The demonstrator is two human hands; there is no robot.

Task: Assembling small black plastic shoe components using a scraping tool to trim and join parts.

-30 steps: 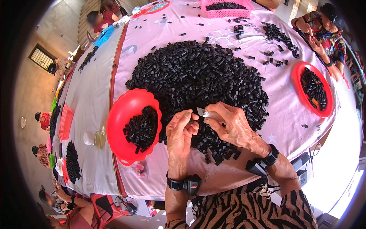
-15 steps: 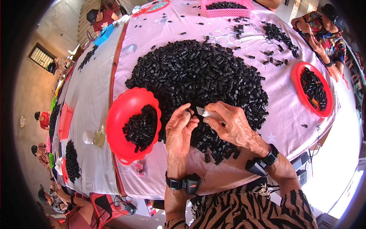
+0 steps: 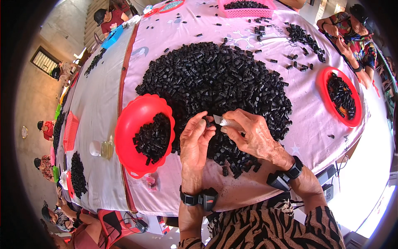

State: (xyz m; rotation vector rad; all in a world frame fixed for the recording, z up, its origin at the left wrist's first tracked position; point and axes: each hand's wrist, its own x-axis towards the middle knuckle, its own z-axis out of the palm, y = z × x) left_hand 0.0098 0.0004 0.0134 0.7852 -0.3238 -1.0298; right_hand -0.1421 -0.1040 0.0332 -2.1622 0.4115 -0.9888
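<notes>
Over the near side of a large heap of small black cylindrical plastic parts (image 3: 211, 79), my two hands meet. My left hand (image 3: 194, 143) pinches one small black plastic part (image 3: 208, 120) between thumb and fingers. A thin, flat blade (image 3: 217, 119) with a white wrapped grip is held in my right hand (image 3: 252, 135), its tip beside the black part; I cannot tell whether they touch. Left of my left hand sits a red scalloped basin (image 3: 132, 116), with more black parts gathered on its right side.
Across the pink cloth, a co-worker (image 3: 350, 39) sits by a red basin (image 3: 321, 89) of parts. A pink basket (image 3: 248, 14) of parts stands at the back. A glass jar (image 3: 107, 150) stands on the left cloth. Other people sit along the far left.
The black part in my left hand shows more clearly and is turned differently. The blade tip has shifted slightly. Both hands stay nearly in place.
</notes>
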